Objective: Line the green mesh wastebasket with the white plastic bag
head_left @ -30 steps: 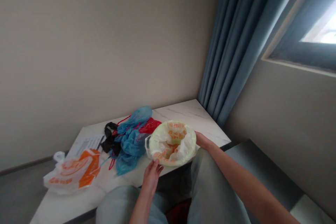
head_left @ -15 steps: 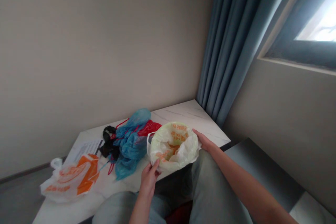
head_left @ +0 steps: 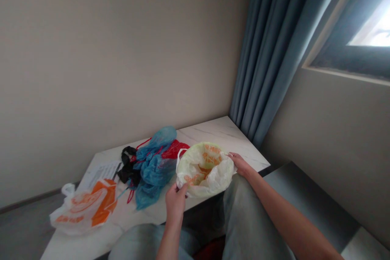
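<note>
Before white surface [head_left: 227, 134]: bag [head_left: 218, 178], spread over bin [head_left: 196, 148], pinched at near left by left hand [head_left: 176, 202] and at right by right hand [head_left: 239, 164]; apparently at smoothing step, next calling for even, gentle tension. Behind, to left: blue bag [head_left: 155, 167]; farther back: curtain [head_left: 263, 65].

Pale green tints the rim of a container [head_left: 197, 146] beneath a translucent white liner [head_left: 219, 176] printed with orange lettering. Grey marble-like veins streak a white desk [head_left: 210, 128] bearing translucent blue bags [head_left: 155, 168], a bright red bag [head_left: 173, 149], red drawstrings [head_left: 130, 196], a black bag [head_left: 129, 174] and a white bag [head_left: 76, 215] with bold orange print. Blue-grey curtains [head_left: 265, 48] meet a plain beige-grey wall [head_left: 122, 57]; the trousers [head_left: 246, 215] are faded grey-blue.
</note>
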Tool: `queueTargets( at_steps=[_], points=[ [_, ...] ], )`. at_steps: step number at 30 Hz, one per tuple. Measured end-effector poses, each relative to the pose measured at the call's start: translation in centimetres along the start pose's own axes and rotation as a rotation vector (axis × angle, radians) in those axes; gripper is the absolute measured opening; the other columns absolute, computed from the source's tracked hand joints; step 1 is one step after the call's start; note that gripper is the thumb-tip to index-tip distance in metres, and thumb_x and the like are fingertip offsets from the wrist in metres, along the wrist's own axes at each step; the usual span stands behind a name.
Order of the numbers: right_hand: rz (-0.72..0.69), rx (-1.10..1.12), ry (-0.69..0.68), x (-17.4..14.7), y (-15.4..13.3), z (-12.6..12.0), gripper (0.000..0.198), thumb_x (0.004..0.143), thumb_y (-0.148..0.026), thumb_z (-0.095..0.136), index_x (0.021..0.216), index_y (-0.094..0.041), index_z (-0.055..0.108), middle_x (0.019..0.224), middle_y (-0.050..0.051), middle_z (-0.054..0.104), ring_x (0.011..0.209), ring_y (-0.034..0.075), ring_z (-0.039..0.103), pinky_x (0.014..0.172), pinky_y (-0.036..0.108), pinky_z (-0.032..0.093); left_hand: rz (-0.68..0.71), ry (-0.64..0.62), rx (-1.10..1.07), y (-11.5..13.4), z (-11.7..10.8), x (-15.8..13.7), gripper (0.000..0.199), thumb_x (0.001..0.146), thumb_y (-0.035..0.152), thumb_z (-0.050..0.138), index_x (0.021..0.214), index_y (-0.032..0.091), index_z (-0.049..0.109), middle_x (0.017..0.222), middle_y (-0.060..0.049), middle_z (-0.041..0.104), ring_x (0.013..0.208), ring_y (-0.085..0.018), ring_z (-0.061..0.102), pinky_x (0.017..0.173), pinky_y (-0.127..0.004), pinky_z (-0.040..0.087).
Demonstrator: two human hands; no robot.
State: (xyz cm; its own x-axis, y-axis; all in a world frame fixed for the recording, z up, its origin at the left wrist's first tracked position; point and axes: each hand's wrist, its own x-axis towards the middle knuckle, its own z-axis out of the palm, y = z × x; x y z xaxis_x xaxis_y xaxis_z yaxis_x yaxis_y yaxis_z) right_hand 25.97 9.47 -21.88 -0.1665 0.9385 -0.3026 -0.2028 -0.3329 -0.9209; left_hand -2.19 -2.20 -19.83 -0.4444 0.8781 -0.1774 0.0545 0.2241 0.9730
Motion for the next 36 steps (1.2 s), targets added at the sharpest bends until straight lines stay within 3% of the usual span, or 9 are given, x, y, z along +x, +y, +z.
queueTargets(
  at_steps=[4, 7, 10, 13, 18, 20, 24, 29, 36],
  points=[
    [-0.154, -0.505, 0.203, -0.4, -1.8, 0.1, 0.037, 0.069, -0.041, 0.072, 0.055, -0.021, 0.045, 0.050, -0.003, 0.050, 0.051, 0.012, 0.047, 0.051, 0.024, 0.034, 0.057, 0.022, 0.076, -0.1, 0.2, 0.7, 0.029, 0.067, 0.033, 0.065, 0.087, 0.013, 0.072, 0.072, -0.006, 0.071, 0.065, -0.022, 0.063, 0.057, -0.028, 0.047],
    [-0.239, -0.967, 0.336, -1.0, -3.3, 1.1, 0.028, 0.070, -0.020, 0.066, 0.051, -0.020, 0.045, 0.055, 0.002, 0.056, 0.058, 0.014, 0.050, 0.056, 0.026, 0.033, 0.067, 0.044, 0.032, -0.7, 0.4, 1.6, 0.027, 0.066, 0.033, 0.068, 0.086, 0.014, 0.071, 0.074, -0.005, 0.072, 0.067, -0.022, 0.064, 0.060, -0.028, 0.048],
    [-0.143, -1.256, 0.363, -2.2, -4.3, 2.9, 0.010, 0.073, -0.014, 0.058, 0.063, -0.017, 0.061, 0.073, 0.011, 0.069, 0.070, 0.019, 0.061, 0.061, 0.028, 0.036, -0.013, 0.096, -0.210, -1.2, 0.7, 2.6, 0.031, 0.065, 0.035, 0.074, 0.088, 0.015, 0.069, 0.079, -0.005, 0.072, 0.069, -0.020, 0.065, 0.064, -0.029, 0.050],
    [0.021, -1.354, 0.267, -4.0, -5.2, 4.2, 0.016, 0.080, -0.021, 0.055, 0.076, -0.013, 0.069, 0.085, 0.016, 0.073, 0.077, 0.023, 0.066, 0.061, 0.028, 0.038, -0.106, 0.197, -0.514, -1.0, 0.5, 3.1, 0.029, 0.065, 0.027, 0.077, 0.090, 0.016, 0.067, 0.089, -0.005, 0.072, 0.076, -0.016, 0.066, 0.071, -0.028, 0.052],
    [0.208, -1.288, -0.045, -5.8, -7.7, 3.1, 0.034, 0.088, -0.027, 0.049, 0.062, -0.013, 0.065, 0.065, 0.014, 0.070, 0.060, 0.019, 0.065, 0.058, 0.027, 0.040, -0.223, 0.272, -0.679, -0.9, -1.2, 1.7, 0.024, 0.074, 0.018, 0.074, 0.097, 0.019, 0.067, 0.097, -0.006, 0.071, 0.085, -0.016, 0.067, 0.078, -0.029, 0.054],
    [0.203, -1.228, 0.013, -5.1, -8.6, 1.9, 0.033, 0.090, -0.026, 0.048, 0.064, -0.012, 0.064, 0.065, 0.013, 0.070, 0.055, 0.017, 0.062, 0.058, 0.027, 0.041, -0.289, 0.207, -0.680, -1.4, -1.5, 0.4, 0.017, 0.078, 0.019, 0.072, 0.095, 0.018, 0.068, 0.103, -0.008, 0.071, 0.089, -0.017, 0.068, 0.078, -0.030, 0.055],
    [0.164, -0.889, 0.180, -2.2, -8.7, 0.1, 0.021, 0.093, -0.021, 0.045, 0.093, -0.013, 0.064, 0.079, 0.009, 0.072, 0.057, 0.013, 0.063, 0.059, 0.023, 0.045, -0.398, 0.092, -0.668, -2.4, -0.8, -1.9, 0.012, 0.080, 0.022, 0.071, 0.091, 0.017, 0.069, 0.106, -0.010, 0.070, 0.086, -0.017, 0.068, 0.071, -0.028, 0.055],
    [0.362, -0.430, -0.029, 0.7, -6.5, -0.2, 0.018, 0.093, -0.029, 0.051, 0.087, -0.018, 0.063, 0.079, 0.008, 0.071, 0.068, 0.015, 0.066, 0.068, 0.026, 0.052, -0.482, 0.069, -0.655, -2.8, 0.9, -3.5, 0.020, 0.074, 0.023, 0.076, 0.091, 0.015, 0.069, 0.093, -0.008, 0.072, 0.072, -0.015, 0.067, 0.059, -0.024, 0.052],
    [0.345, -0.391, -0.165, 1.9, -4.3, 0.3, 0.013, 0.086, -0.033, 0.061, 0.087, -0.023, 0.069, 0.084, 0.007, 0.074, 0.083, 0.022, 0.069, 0.078, 0.034, 0.055, -0.386, 0.009, -0.619, -2.3, 1.3, -3.7, 0.035, 0.062, 0.030, 0.086, 0.088, 0.014, 0.069, 0.088, -0.008, 0.073, 0.073, -0.017, 0.069, 0.062, -0.025, 0.053]
  ],
)
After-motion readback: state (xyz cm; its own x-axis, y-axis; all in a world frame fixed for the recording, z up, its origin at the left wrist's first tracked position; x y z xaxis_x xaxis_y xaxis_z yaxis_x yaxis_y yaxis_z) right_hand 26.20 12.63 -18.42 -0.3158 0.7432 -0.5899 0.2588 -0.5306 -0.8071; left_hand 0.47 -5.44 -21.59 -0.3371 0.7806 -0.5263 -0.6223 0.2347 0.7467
